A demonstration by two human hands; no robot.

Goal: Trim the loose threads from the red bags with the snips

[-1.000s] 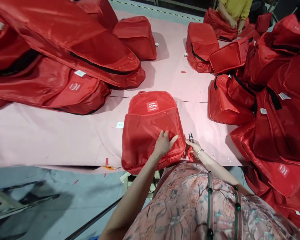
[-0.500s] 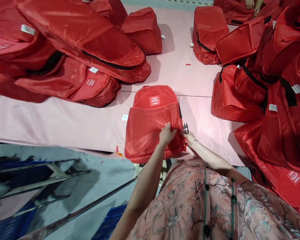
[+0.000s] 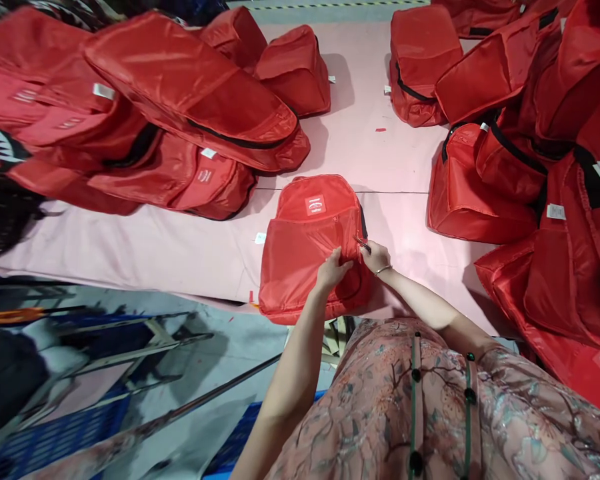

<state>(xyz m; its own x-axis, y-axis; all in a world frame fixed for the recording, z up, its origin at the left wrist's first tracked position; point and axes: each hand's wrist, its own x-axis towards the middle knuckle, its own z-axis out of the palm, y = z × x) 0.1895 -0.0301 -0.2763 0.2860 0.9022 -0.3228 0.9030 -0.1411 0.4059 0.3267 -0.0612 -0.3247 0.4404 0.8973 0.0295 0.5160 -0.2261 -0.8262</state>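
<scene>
A red backpack (image 3: 300, 260) with a small white-printed label (image 3: 315, 205) lies front side up at the near edge of the pink-covered table. My left hand (image 3: 333, 272) is closed on its front fabric, low and right of the middle. My right hand (image 3: 379, 257) grips dark thread snips (image 3: 362, 243), whose blades point left over the backpack's right edge beside the zipper. Part of the snips is hidden in the fingers. A white tag (image 3: 261, 238) sticks out from the backpack's left side.
Red backpacks (image 3: 195, 87) are heaped at the left of the pink table cover (image 3: 370, 153). Another heap of red bags (image 3: 510, 167) fills the right side. Below the table's front edge are a slanting pole (image 3: 215, 393) and blue crates (image 3: 70, 427).
My right hand has moved up along the backpack's right edge, and the snips have swung from pointing away to pointing left over it. My left hand keeps its hold. The view has shifted left.
</scene>
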